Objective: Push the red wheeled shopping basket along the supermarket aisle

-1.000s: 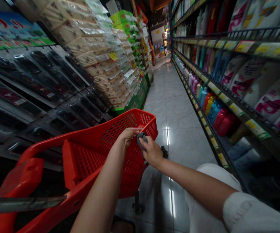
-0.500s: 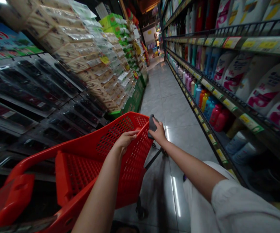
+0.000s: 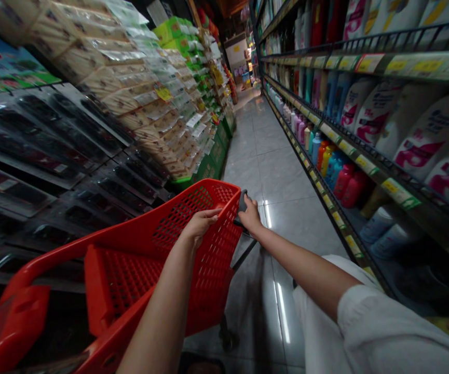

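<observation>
A red plastic shopping cart [image 3: 131,236] with lattice walls stands slanted in front of me, its inside bare where it shows. My left hand [image 3: 201,224] rests over the near side rim, fingers reaching inward and the thumb mostly hidden; it holds the cart there. At the far corner, my right hand [image 3: 250,212] is closed round a dark grey corner bumper [image 3: 243,201]. A red hinged flap [image 3: 99,291] sits toward the handle end, and the cart's handle [image 3: 10,322] is at lower left.
Shelves of shampoo bottles [image 3: 422,137] line the right side, with colourful bottles [image 3: 343,184] lower down. Stacked tissue packs [image 3: 131,83] rise on the left, beside hanging dark packaged goods [image 3: 49,135]. A tiled aisle floor [image 3: 279,171] runs ahead.
The dark grey bumper under my right hand has tilted slightly and sits a little lower. Both hands stay on the cart. The view has shifted a little.
</observation>
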`<state>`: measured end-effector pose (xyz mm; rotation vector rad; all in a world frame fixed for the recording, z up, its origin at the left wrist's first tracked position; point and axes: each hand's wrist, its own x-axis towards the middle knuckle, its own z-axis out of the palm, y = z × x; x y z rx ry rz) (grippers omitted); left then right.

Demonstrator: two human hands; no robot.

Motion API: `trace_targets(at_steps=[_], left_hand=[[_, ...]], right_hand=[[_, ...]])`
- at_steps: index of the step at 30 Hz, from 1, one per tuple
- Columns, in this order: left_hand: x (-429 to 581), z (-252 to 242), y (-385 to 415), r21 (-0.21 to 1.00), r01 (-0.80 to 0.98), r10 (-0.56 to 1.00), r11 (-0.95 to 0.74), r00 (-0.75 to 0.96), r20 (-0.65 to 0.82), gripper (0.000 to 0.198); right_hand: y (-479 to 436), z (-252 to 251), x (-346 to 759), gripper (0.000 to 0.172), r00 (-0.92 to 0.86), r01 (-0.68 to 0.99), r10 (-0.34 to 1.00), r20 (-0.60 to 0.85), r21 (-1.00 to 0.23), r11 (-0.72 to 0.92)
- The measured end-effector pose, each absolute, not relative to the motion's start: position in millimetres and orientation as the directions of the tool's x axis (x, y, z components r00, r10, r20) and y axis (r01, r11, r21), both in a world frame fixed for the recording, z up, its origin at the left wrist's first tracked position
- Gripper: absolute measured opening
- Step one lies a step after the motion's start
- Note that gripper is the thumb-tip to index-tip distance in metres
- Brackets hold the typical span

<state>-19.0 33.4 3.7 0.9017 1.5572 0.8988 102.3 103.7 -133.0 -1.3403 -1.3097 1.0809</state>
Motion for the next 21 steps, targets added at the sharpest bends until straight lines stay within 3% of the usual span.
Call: trace_targets(at_steps=[4,8,10,12,15,21], left_hand=[[-18,5,35,0.906,0.095,0.906,0.412,-0.148,-0.396,0.033],[-20,6,37,0.912,0.075,0.904,0.404,-0.185,-0.386,0.034],[-21,6,36,0.900,0.072,0.890,0.431,-0.196,-0.410,0.038],[-21,7,35,0.889,0.070,0.878,0.453,-0.205,-0.432,0.043],[-20,7,33,0.883,0.058,0.872,0.465,-0.201,-0.446,0.045],[-19,6,32,0.892,0.083,0.889,0.445,-0.165,-0.428,0.037]], right_hand=[[59,-128,95,0.090,-0.132,0.324,0.988,0.074,-0.939,0.114],[17,-145,90,0.087,-0.346,0.237,0.919,0.190,-0.930,0.282],[19,-151,92,0.081,-0.283,0.151,0.940,0.192,-0.959,0.241],[36,-152,98,0.077,-0.106,0.097,0.986,0.132,-0.985,0.142],[71,-141,107,0.077,0.052,0.119,0.995,0.090,-0.989,0.084],[60,-129,98,0.089,-0.139,0.443,0.985,0.102,-0.883,0.153]])
